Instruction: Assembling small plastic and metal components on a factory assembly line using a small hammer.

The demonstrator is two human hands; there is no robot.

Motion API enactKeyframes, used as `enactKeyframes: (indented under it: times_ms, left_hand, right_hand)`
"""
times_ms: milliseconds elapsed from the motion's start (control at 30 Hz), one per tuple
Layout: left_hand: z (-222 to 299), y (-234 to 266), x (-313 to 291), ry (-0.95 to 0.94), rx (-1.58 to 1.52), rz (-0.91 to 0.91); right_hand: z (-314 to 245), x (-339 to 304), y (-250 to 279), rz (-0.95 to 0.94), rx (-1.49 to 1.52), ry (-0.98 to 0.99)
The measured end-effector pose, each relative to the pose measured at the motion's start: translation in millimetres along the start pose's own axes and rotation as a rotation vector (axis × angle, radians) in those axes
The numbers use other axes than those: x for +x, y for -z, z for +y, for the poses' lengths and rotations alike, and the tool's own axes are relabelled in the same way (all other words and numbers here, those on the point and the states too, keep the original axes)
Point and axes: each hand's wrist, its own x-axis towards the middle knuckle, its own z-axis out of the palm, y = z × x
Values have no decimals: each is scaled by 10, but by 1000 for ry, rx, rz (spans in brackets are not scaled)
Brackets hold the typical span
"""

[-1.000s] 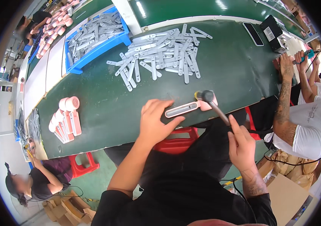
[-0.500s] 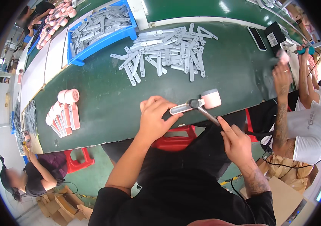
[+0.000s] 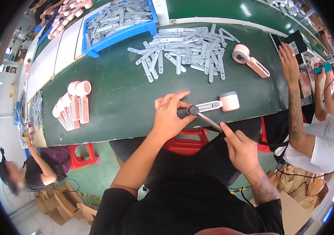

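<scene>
A pink handheld device with a round, grey-rimmed head [image 3: 229,102] and a straight handle lies near the table's front edge. My left hand [image 3: 171,115] closes around the handle's far end, its index finger lifted. In my right hand [image 3: 242,150] is a small mallet [image 3: 209,120] with a metal shaft and a dark round head. The mallet's head is over the handle beside my left fingers; whether it touches cannot be told. Several similar pink devices [image 3: 73,105] lie in a row to the left. Another one [image 3: 253,60] rests alone on the right.
Loose grey strips [image 3: 190,49] are heaped at the table's far middle, and more fill a blue tray [image 3: 122,31]. On the right a co-worker's hand [image 3: 288,62] reaches over a phone [image 3: 275,39]. A red stool [image 3: 186,143] stands below the front edge.
The mallet's head has shifted along the handle toward my left hand, whose index finger has lifted. A co-worker has set down a pink device on the right and drawn the hand back.
</scene>
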Motion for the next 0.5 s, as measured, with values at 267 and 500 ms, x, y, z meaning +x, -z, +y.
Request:
enactKeyframes:
  times_ms: [267,500]
  left_hand:
    - [69,-92,100,-87,2,8]
    - [363,-120,343,-268,28,19]
  right_hand:
    - [336,-113,-23,233,411,-178]
    - [1366,-616,-38,1029,523,-754]
